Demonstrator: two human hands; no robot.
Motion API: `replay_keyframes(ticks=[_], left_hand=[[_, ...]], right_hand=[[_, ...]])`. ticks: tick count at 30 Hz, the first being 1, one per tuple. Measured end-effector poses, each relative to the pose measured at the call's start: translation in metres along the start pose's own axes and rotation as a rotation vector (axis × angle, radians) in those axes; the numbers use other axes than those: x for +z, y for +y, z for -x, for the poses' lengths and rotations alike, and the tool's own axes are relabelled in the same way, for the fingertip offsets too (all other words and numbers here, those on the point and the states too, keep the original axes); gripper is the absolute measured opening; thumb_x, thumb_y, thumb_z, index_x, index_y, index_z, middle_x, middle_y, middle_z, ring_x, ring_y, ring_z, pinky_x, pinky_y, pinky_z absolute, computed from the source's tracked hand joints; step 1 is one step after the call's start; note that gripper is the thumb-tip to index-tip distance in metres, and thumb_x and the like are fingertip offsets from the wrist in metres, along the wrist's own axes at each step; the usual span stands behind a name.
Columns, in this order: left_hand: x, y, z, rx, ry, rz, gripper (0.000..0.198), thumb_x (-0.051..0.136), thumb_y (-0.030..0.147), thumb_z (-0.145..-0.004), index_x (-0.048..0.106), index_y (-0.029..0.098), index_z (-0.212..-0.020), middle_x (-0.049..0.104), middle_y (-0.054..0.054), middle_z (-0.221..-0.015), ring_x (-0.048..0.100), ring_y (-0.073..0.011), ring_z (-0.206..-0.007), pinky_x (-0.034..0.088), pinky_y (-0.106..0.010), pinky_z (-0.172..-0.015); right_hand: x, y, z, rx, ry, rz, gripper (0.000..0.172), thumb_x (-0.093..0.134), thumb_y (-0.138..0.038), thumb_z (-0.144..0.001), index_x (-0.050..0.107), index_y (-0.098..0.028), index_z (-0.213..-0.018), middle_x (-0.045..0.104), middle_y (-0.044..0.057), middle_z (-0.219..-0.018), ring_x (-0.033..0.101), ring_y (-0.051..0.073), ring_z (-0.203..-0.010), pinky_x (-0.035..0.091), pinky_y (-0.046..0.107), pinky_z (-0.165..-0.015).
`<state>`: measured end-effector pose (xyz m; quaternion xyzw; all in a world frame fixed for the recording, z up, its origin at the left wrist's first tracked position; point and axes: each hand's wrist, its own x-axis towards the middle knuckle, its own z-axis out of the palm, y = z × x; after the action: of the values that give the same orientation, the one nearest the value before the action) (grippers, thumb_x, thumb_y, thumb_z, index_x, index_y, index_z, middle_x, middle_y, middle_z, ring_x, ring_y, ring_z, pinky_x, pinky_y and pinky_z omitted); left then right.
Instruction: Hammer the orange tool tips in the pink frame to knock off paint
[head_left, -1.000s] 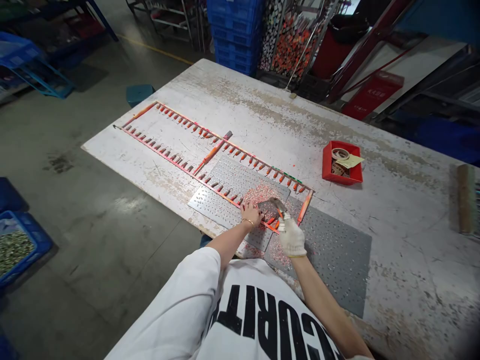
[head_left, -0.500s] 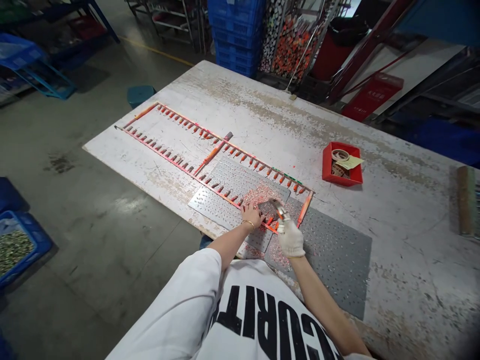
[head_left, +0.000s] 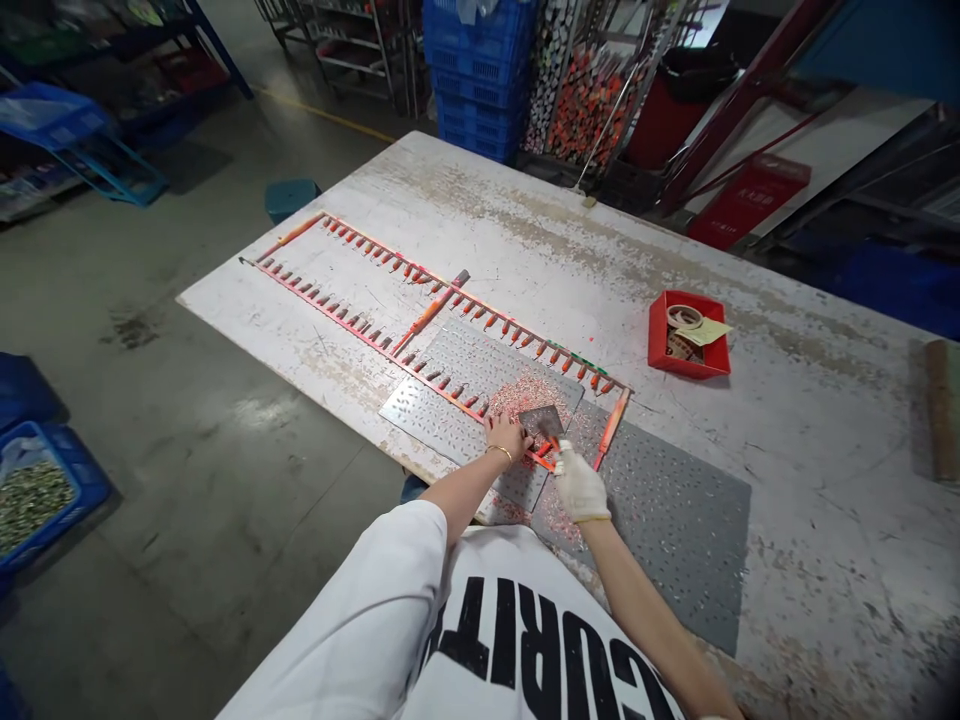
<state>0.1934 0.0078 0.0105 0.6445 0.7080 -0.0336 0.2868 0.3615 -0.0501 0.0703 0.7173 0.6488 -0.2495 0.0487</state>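
A long orange-red metal rack (head_left: 427, 318) with rows of short orange pegs lies flat on the table. My bare left hand (head_left: 508, 436), with a bracelet at the wrist, is closed on its near rail, toward the right end; the fingertips are partly hidden. In a white glove, my right hand (head_left: 581, 483) is closed around the handle of a scraper (head_left: 541, 421). The scraper's flat grey blade is just above the near rail, right beside my left fingers. Small pink and red paint chips (head_left: 525, 392) lie heaped inside the rack behind the blade.
Grey dimpled plates (head_left: 675, 510) lie under the rack's right part on the worn white table (head_left: 817, 440). A red box (head_left: 690, 362) with tape rolls and a yellow paper stands to the right. Blue crates (head_left: 480, 80) are stacked beyond the far edge.
The scraper has turned in my right hand's grip, so its broad blade now faces up into view. My left hand stays at the near rail. The whole view has shifted slightly.
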Motion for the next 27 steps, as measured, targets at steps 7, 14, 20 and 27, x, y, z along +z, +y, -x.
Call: replay_keyframes(ticks=[7,14,20,27], left_hand=[[0.000,0.000,0.004,-0.017,0.032,0.022,0.035,0.062,0.057,-0.089,0.078,0.026,-0.094,0.062,-0.011,-0.127,0.050,-0.0311,-0.127,0.020,-0.051,-0.120],[0.001,0.005,0.010,-0.003,0.064,0.029,0.033,0.068,0.057,-0.087,0.074,0.027,-0.101,0.059,-0.010,-0.131,0.048,-0.0301,-0.129,0.014,-0.053,-0.122],[0.009,0.004,0.006,-0.028,0.097,0.048,0.026,0.064,0.050,-0.091,0.077,0.028,-0.100,0.059,-0.009,-0.129,0.048,-0.0291,-0.127,0.016,-0.051,-0.122],[0.012,-0.004,0.008,0.023,0.095,0.055,0.028,0.055,0.046,-0.097,0.078,0.029,-0.100,0.061,-0.007,-0.129,0.046,-0.0291,-0.126,0.017,-0.049,-0.121]], right_hand=[[0.001,0.011,0.001,0.075,-0.011,-0.033,0.043,0.063,-0.043,-0.098,0.060,-0.019,-0.133,0.064,0.010,-0.129,0.066,0.022,-0.107,0.057,0.045,-0.091],[0.000,0.022,0.006,0.145,0.025,-0.099,0.043,0.062,-0.043,-0.098,0.060,-0.019,-0.134,0.064,0.010,-0.130,0.065,0.023,-0.109,0.057,0.046,-0.093],[0.018,0.019,0.013,0.129,0.007,-0.143,0.041,0.063,-0.043,-0.098,0.061,-0.019,-0.132,0.065,0.010,-0.129,0.066,0.022,-0.107,0.058,0.044,-0.091],[0.015,0.021,0.002,0.079,0.023,-0.150,0.042,0.062,-0.042,-0.099,0.060,-0.020,-0.134,0.064,0.010,-0.130,0.066,0.022,-0.108,0.058,0.044,-0.092]])
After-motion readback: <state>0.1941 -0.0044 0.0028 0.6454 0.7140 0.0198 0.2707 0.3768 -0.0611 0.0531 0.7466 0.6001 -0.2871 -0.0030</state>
